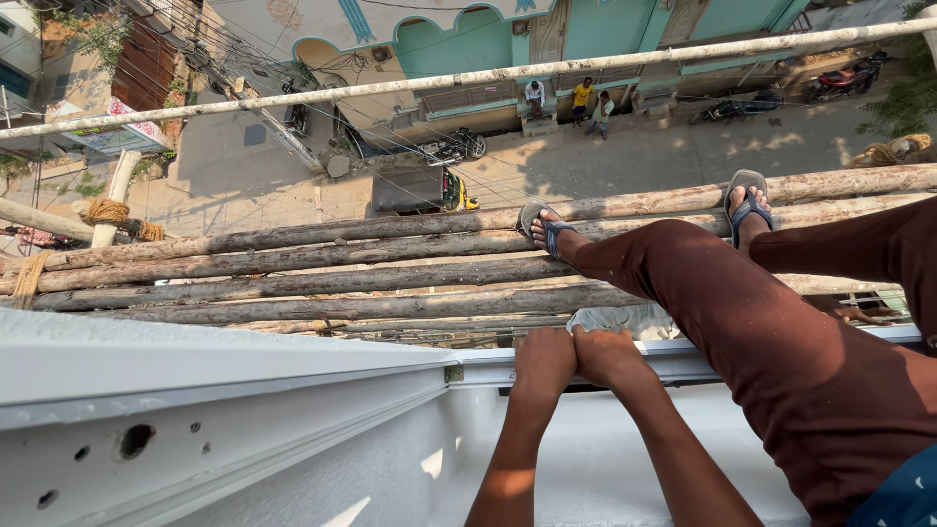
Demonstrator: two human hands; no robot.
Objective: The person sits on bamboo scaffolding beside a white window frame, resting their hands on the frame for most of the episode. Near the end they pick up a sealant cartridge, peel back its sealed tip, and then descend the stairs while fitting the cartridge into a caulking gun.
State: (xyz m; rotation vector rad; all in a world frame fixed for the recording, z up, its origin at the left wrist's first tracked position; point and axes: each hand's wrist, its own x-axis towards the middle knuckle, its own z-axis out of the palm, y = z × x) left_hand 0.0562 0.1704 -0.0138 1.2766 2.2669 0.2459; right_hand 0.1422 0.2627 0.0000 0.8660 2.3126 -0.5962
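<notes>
Fingers of the left hand (pixel 544 359) and right hand (pixel 607 355) curl down together, clamped side by side on the white ledge (pixel 293 363) just below the pole scaffold (pixel 322 262) — stiff, smooth, likely slippery, best gripped at its edge

Bright daylight lights the far street (pixel 625 161) with soft shadows, glare patches mark the near white wall (pixel 429 464), and focus is sharp throughout.
</notes>
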